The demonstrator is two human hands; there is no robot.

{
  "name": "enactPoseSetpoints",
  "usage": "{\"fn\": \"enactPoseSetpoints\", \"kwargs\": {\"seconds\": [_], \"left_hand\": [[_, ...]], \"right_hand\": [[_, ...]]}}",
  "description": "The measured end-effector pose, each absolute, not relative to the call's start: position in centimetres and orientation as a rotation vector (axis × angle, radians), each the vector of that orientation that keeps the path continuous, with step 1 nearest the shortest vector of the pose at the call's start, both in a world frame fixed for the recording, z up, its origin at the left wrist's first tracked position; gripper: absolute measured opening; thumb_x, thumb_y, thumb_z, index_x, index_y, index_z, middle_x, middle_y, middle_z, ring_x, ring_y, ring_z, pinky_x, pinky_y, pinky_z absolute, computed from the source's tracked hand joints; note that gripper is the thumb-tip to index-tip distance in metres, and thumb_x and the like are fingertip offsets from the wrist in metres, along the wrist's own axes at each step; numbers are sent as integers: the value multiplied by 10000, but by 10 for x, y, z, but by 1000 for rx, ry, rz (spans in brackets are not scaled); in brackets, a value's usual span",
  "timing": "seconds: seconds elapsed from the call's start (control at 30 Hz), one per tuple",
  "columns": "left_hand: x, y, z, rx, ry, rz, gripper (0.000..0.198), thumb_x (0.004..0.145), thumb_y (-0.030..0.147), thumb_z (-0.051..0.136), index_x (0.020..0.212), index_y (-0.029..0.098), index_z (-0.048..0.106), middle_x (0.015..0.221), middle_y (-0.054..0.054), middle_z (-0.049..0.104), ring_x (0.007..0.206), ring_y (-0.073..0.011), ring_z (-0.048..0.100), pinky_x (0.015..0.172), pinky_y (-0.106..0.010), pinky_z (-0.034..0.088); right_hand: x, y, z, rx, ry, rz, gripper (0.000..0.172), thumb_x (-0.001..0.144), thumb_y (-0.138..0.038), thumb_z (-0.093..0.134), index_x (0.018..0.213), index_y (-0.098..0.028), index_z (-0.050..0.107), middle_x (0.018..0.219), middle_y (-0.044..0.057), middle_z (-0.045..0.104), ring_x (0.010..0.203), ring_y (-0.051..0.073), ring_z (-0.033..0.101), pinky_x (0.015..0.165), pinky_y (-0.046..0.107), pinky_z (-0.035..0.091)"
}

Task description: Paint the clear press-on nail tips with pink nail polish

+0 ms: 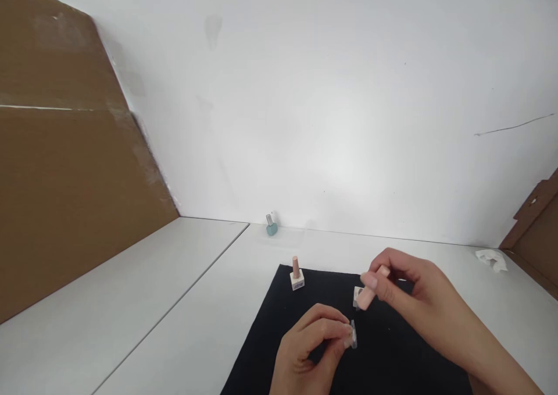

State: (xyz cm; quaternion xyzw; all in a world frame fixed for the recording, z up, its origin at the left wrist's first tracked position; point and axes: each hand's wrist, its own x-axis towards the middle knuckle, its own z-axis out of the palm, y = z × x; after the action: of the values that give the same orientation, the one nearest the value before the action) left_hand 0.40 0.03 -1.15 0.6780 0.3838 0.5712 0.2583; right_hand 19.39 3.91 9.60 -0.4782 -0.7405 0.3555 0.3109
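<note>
Pink brush cap (369, 295) pinched in right hand (410, 284) grip, above black mat (270, 337). Left hand (305, 348) grip pinches small clear piece (353, 334). Closed pink bottle (297, 274) stands near.

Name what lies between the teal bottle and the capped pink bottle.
Nothing: the head view shows only bare table and mat edge between the teal bottle and pink bottle.
</note>
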Motion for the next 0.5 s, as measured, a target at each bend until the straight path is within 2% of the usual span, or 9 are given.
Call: {"fn": "enactPoseSetpoints", "kwargs": {"seconds": [0.1,0.37,0.5], "left_hand": [[6,-1,-10,1805,1074,1550,220,868,53,702,816,257,767,863,14,768,729,-136,734,674,-185,574],[9,-4,3,1418,1171,1483,90,789,179,733,716,230,746,798,4,745,685,-144,674,629,-215,544],[15,-8,10,1230,1161,1320,85,733,270,772,694,205,735,750,-2,720,728,-164,653,699,-250,539]], "right_hand": [[193,40,95,-1304,-2028,902,375,1001,-508,566,755,-237,647,778,8,770,720,180,641,620,282,464],[207,34,111,-1319,-1713,333,336,986,-487,627,764,-238,672,781,3,805,612,151,606,508,243,434],[212,13,126,-1276,-1476,99,297,943,-491,697,767,-251,702,739,-12,782,572,142,574,509,249,421]]}}
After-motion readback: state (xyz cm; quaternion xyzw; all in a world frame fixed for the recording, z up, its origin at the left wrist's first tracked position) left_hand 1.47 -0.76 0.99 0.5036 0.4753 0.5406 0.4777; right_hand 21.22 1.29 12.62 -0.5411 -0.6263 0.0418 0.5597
